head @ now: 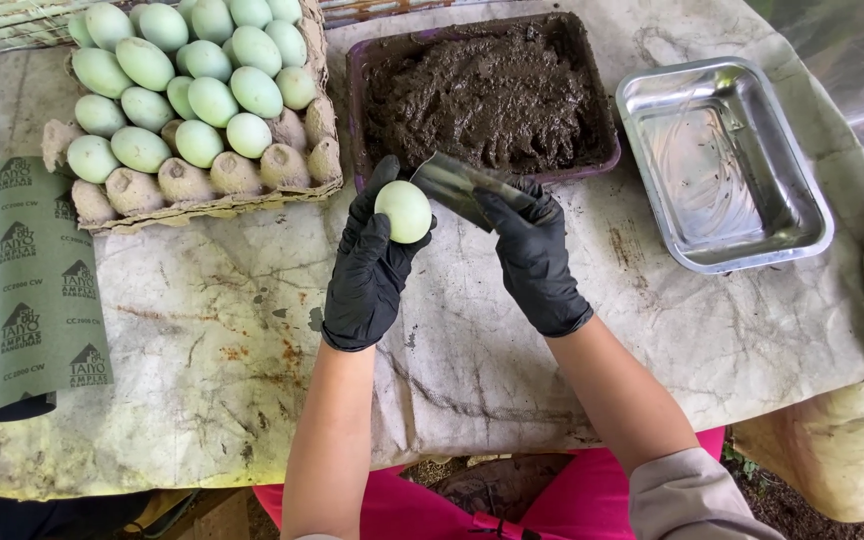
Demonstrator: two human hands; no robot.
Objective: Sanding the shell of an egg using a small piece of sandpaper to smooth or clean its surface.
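A pale green egg is held upright and clean; a mud-smeared metal scraper is tilted just beside it.

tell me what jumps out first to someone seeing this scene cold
The pale green egg held up in the black-gloved left hand at the centre draws the eye, with the right hand holding a smeared metal scraper beside it. Just behind sits a tray of dark mud. A carton of pale green eggs fills the top left, and an empty steel tray lies to the right.

Left hand holds pale egg; right hand grips metal scraper
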